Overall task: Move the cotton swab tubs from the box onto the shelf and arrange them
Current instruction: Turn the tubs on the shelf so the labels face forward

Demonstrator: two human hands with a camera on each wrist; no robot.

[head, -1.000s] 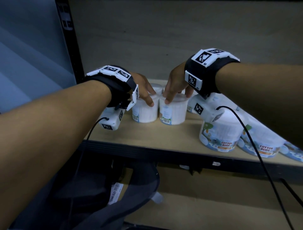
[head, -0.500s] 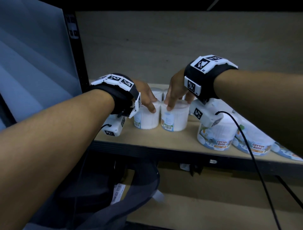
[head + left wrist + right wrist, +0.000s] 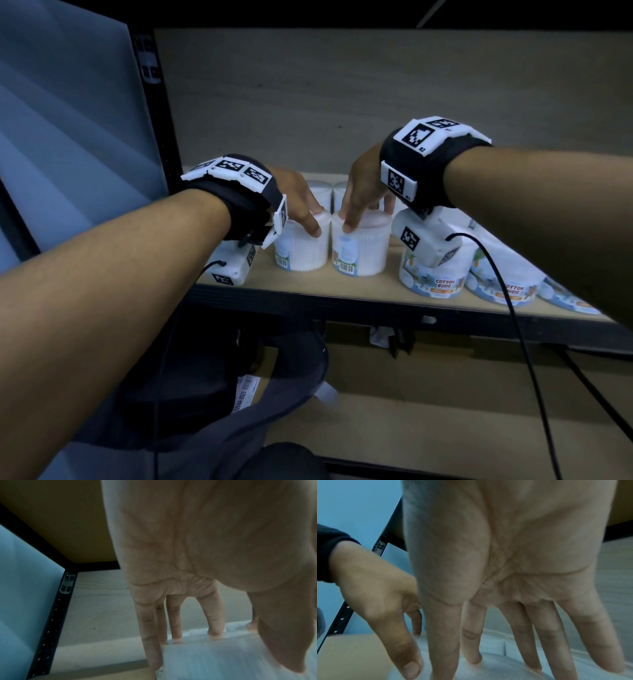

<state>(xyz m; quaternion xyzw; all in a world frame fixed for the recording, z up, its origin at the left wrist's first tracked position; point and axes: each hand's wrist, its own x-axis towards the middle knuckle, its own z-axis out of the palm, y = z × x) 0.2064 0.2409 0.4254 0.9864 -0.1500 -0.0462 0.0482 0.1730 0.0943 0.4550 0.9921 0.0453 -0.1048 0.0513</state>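
Two white cotton swab tubs stand side by side on the wooden shelf (image 3: pixel 301 286), barcodes facing me. My left hand (image 3: pixel 308 219) grips the left tub (image 3: pixel 298 251) from above, thumb on the near rim and fingers (image 3: pixel 214 622) over the far rim of that tub (image 3: pixel 223 660). My right hand (image 3: pixel 363 214) arches over the right tub (image 3: pixel 363 253), thumb at the front rim and fingers (image 3: pixel 527 642) reaching across the lid (image 3: pixel 501 669). More white tubs (image 3: pixel 322 192) stand right behind them, partly hidden by my hands.
To the right, several tubs labelled COTTON BUDS (image 3: pixel 435 279) line the shelf front. A black upright post (image 3: pixel 154 120) and a grey wall close the left side. The right wrist cable (image 3: pixel 513 325) hangs past the shelf edge. A lower shelf (image 3: pixel 445 394) lies below.
Both hands stay on the same two tubs. My viewpoint has tilted up, so the shelf sits lower in the picture.
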